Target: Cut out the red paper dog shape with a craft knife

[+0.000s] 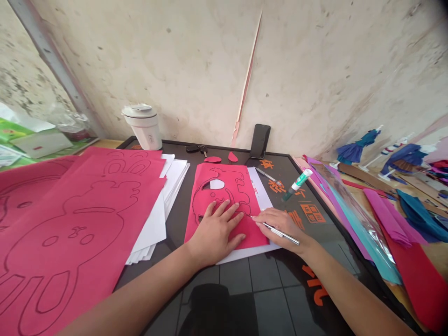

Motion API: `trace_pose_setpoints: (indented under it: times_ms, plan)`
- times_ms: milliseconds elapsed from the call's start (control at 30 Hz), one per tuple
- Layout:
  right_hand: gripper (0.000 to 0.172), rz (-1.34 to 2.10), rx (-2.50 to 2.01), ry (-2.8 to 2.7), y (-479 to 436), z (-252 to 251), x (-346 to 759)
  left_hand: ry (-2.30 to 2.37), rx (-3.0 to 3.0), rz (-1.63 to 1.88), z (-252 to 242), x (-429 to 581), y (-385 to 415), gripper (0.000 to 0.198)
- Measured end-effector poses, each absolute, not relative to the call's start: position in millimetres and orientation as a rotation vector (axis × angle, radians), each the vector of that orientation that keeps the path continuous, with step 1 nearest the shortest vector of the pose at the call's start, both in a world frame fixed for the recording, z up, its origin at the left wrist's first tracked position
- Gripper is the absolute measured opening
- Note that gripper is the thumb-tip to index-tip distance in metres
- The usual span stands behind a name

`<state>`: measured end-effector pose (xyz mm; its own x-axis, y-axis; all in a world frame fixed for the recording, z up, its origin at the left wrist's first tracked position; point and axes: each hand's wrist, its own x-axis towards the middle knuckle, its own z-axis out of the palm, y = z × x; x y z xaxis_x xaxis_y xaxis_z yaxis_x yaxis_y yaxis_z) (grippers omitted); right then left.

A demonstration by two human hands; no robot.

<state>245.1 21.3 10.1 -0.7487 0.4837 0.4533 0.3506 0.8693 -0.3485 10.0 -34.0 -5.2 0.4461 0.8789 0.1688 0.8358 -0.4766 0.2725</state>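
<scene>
Stained plaster wall [196, 70] behind a black glass worktop [336, 242]. Traced, part-cut red paper sheet [224, 184] lies under the left hand [215, 233], which is flat and open. Right hand [280, 226], just beside it, grips a craft knife [283, 234]; glue stick [297, 185] beyond that hand.

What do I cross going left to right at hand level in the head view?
pink sheet with outline drawing → white paper stack → left hand → right hand holding craft knife → teal paper in clear plastic
</scene>
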Motion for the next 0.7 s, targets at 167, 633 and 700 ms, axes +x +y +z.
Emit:
trace_pose_setpoints:
  times_ms: [167,633,700]
  plan:
    - [0.021,0.213,-0.502,-2.557,21.6,18.6,243.1,1.521,2.548,0.435,-6.4,9.8,-33.9,0.055]
    - [0.022,0.065,-0.41,-2.641,23.8,24.3,246.4,1.509,2.592,0.494,-10.1,8.9,-32.7,0.054]
    - [0.022,0.06,-0.402,-2.649,24.6,25.1,247.5,1.512,2.594,0.496,-10.4,8.6,-32.6,0.054]
